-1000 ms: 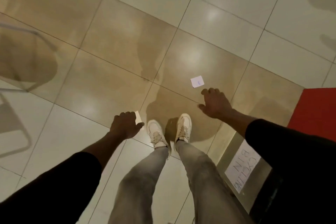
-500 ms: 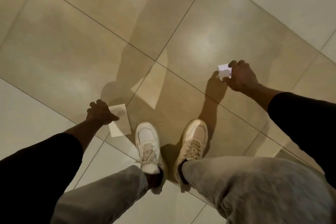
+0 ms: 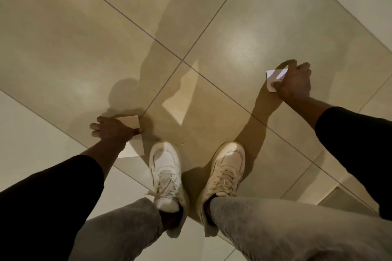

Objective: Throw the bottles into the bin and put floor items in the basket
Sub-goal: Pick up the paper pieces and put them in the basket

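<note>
I am crouched over a tiled floor. A small white paper slip (image 3: 274, 75) is at the right, pinched between the thumb and fingers of my right hand (image 3: 294, 82), one edge curling up. A larger pale card (image 3: 132, 133) lies flat on the floor left of my shoes; my left hand (image 3: 113, 130) presses down on its middle with fingers spread across it, thumb at its right edge. Part of the card is hidden under that hand. No bottle, bin or basket is in view.
My two white sneakers (image 3: 166, 174) stand close together between the hands, grey trouser legs below them. Glossy beige tiles (image 3: 244, 34) with thin grout lines stretch in every direction, with my shadow across them.
The view has dropped closer to the floor. My right hand has closed further on the white slip and lifted its edge. My left hand has slid fully onto the card.
</note>
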